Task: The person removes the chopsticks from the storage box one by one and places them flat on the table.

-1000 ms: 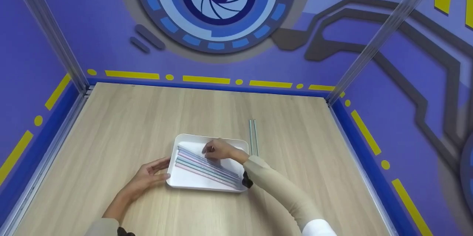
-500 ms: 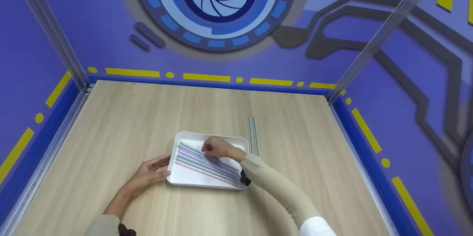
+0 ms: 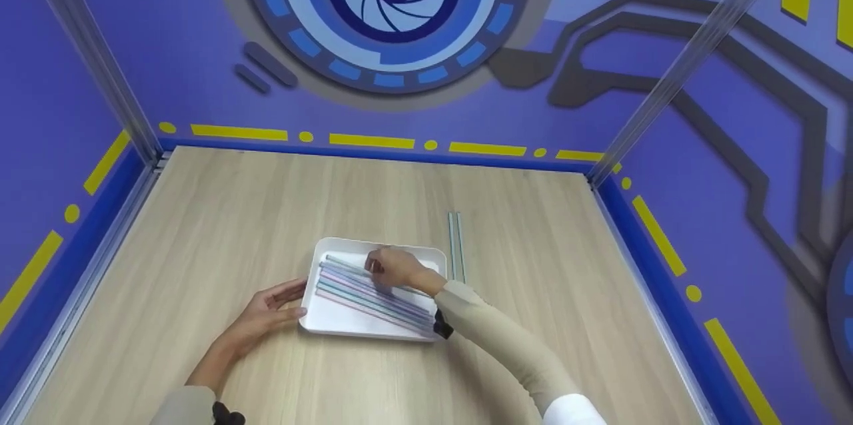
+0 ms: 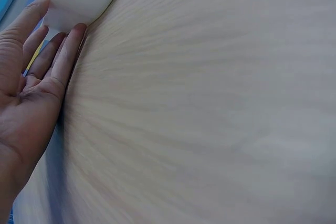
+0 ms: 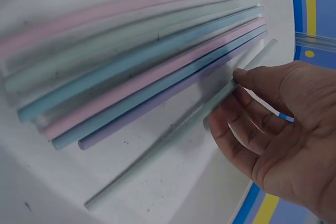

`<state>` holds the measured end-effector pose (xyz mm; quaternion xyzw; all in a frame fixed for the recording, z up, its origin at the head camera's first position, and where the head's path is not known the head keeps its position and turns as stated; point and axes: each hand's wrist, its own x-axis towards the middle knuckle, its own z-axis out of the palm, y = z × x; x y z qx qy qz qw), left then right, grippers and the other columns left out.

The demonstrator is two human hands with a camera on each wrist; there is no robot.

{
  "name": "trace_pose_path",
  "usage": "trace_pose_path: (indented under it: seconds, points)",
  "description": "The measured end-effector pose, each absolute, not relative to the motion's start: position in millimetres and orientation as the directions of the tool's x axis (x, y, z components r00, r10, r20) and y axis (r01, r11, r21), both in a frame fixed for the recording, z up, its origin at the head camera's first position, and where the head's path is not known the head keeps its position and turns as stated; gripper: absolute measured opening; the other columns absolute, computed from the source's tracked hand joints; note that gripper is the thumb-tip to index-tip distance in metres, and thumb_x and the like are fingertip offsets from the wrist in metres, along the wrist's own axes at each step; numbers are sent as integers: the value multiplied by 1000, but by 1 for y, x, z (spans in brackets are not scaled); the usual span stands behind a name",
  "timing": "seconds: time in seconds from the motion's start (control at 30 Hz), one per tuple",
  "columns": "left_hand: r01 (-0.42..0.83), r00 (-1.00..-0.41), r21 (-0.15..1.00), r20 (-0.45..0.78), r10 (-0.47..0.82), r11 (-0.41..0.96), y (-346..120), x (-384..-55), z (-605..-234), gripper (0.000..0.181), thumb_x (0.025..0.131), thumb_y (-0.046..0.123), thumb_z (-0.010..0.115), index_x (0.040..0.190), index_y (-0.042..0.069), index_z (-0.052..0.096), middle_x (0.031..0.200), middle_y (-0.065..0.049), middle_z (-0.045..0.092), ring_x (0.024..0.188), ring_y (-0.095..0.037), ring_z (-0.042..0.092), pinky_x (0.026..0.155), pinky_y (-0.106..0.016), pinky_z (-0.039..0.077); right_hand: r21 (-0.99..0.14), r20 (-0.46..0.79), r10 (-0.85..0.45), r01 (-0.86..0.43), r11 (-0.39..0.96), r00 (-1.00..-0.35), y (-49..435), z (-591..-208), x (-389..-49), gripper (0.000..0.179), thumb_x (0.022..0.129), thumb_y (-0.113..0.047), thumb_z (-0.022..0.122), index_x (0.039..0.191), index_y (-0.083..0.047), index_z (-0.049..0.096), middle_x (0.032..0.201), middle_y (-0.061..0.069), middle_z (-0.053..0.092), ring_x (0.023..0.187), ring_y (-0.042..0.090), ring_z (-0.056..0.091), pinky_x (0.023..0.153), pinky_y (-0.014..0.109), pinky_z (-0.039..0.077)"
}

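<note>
A white tray (image 3: pixel 343 320) holds several pastel straws lying side by side at a slant, among them a pink straw (image 5: pixel 131 1), a blue straw (image 5: pixel 142 72) and a purple straw (image 5: pixel 173 90). Inside the tray, my right hand (image 3: pixel 398 268) pinches a pale green straw (image 5: pixel 157 151) between thumb and fingertips; it lies a little apart from the others, nearer the tray's back wall. My left hand (image 3: pixel 263 314) is at the tray's left end, fingers extended along the outer wall (image 4: pixel 79 3) and thumb by the front corner.
Two greenish straws (image 3: pixel 453 245) lie parallel on the wooden table (image 3: pixel 266 212), just right of the tray and partly hidden by the right forearm. Blue printed panels (image 3: pixel 166 65) with metal corner posts (image 3: pixel 93 52) enclose the back and sides.
The pale green straw has come away from the bunch toward the tray's back, in my right hand's pinch. My left hand keeps its place at the tray's left end.
</note>
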<state>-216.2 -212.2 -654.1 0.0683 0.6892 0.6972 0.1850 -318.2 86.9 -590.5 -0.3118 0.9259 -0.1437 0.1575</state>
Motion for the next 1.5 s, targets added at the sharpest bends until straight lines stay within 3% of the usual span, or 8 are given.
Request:
trace_pose_path:
  seconds: [0.07, 0.4, 0.67, 0.87, 1.03, 1.4, 1.5]
  points:
    - [-165, -921, 986, -161, 355, 17, -212, -216, -656, 71, 93, 12, 74, 154, -2, 39, 159, -24, 41, 150, -41, 36, 107, -11, 44, -384, -188, -626, -530, 757, -757, 89, -589, -318, 20, 93, -9, 71, 113, -8, 72, 105, 7, 77, 97, 18, 72, 83, 28, 61]
    - [-168, -914, 986, -151, 377, -10, -213, -215, -659, 70, 95, 11, 71, 155, -2, 38, 161, -25, 38, 152, -43, 30, 109, -12, 44, -472, -28, -619, -536, 700, -785, 96, -582, -317, 22, 92, 2, 72, 113, -6, 72, 100, 10, 78, 93, 20, 74, 80, 27, 61]
    - [-172, -917, 985, -164, 362, 10, -212, -216, -659, 70, 94, 13, 73, 154, -1, 39, 160, -24, 40, 152, -41, 33, 109, -11, 44, -607, 7, -562, -451, 655, -827, 105, -570, -319, 26, 94, -1, 71, 120, -1, 71, 101, 13, 77, 88, 21, 72, 79, 27, 61]
    - [-172, -917, 985, -164, 363, 11, -212, -216, -657, 71, 94, 13, 73, 154, -1, 38, 161, -24, 39, 152, -41, 32, 108, -9, 43, -723, 39, -519, -383, 575, -854, 114, -561, -321, 28, 94, 1, 70, 121, 5, 69, 99, 18, 74, 83, 22, 70, 66, 24, 62]
    - [-171, -920, 985, -161, 358, 5, -212, -216, -655, 72, 93, 11, 74, 154, -3, 38, 160, -24, 39, 151, -40, 35, 107, -12, 45, -807, 46, -483, -318, 499, -875, 123, -555, -324, 30, 95, 2, 67, 125, 8, 65, 100, 22, 71, 83, 20, 68, 66, 26, 64]
    - [-158, -915, 987, -150, 375, 9, -214, -216, -657, 70, 95, 14, 71, 155, -1, 37, 161, -23, 38, 152, -41, 32, 110, -10, 42, -901, 67, -418, -234, 364, -906, 140, -546, -331, 32, 94, 5, 68, 124, 12, 63, 97, 30, 72, 87, 48, 71, 65, 31, 66]
    - [-165, -915, 986, -154, 372, 3, -213, -216, -656, 71, 95, 14, 72, 155, -1, 37, 161, -23, 38, 152, -41, 32, 110, -11, 43, -919, 41, -405, -194, 344, -913, 145, -545, -332, 33, 94, 4, 68, 125, 13, 62, 99, 31, 72, 91, 49, 70, 67, 32, 66]
